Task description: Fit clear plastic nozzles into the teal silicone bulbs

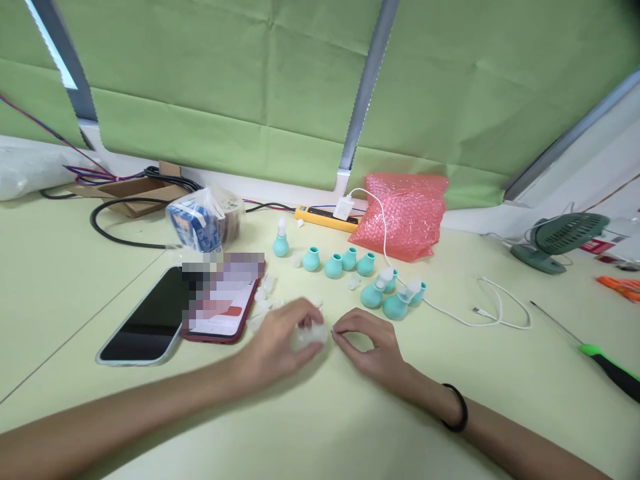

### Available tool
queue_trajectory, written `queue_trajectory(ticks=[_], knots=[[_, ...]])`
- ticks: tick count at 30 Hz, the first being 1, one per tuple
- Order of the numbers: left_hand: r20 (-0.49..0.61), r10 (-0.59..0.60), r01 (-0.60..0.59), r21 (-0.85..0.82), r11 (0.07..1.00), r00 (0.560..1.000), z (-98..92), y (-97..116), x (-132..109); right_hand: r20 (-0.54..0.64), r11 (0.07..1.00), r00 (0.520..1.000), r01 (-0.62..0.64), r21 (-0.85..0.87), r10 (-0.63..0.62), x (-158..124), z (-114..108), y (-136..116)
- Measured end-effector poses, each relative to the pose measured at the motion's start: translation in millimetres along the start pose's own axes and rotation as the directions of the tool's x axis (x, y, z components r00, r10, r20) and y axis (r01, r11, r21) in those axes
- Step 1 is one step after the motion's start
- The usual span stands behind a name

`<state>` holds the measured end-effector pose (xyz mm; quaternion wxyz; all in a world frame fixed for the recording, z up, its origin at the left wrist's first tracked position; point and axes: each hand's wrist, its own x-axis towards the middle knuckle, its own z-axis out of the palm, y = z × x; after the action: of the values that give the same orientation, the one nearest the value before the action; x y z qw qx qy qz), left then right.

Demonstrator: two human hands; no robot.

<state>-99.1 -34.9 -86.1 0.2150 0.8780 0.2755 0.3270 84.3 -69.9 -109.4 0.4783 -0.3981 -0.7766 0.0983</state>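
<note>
My left hand point(273, 343) is curled round a translucent white plastic piece point(313, 335), thumb below and fingers above. Close by on the right, my right hand point(376, 345) is closed in a pinch, its fingertips pointing at the piece's end. Whatever small thing sits between those fingertips is too tiny to make out. Beyond my hands stand several teal squeeze bulbs point(333, 267). One teal bulb point(281, 245) at the back stands upright with a clear tip in it. Two tilted bulbs point(373, 295) on the right also carry clear tips. Loose translucent pieces point(269, 285) lie beside my left hand.
Two phones lie at left, one dark point(145, 320) and one with a lit screen point(220, 313). Behind are a bagged blue package point(193, 223), a yellow power strip point(315, 219) and a pink bubble-wrap bag point(410, 217). A white cable point(450, 319), screwdriver point(597, 353) and green fan point(565, 233) are right.
</note>
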Motion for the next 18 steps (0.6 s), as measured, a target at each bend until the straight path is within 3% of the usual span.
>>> queue_trajectory(ticks=[2,5,14,18], knots=[[0.076,0.03,-0.024,-0.083,0.996,0.997,14.6,3,-15,-0.018,1.0,1.0,0.001,0.01,-0.001,-3,3,-1],[0.1,0.025,-0.014,-0.114,0.993,0.995,25.0,-1,-24,0.015,0.999,1.0,0.017,0.044,-0.018,-6,5,-3],[0.183,-0.19,0.22,-0.165,0.961,0.965,20.8,0,-19,0.037,0.992,0.991,0.125,0.005,-0.125,-10,4,-15],[0.135,-0.159,0.182,-0.175,0.968,0.978,22.5,-2,-20,0.116,0.981,0.975,0.193,-0.023,-0.189,-11,5,-17]])
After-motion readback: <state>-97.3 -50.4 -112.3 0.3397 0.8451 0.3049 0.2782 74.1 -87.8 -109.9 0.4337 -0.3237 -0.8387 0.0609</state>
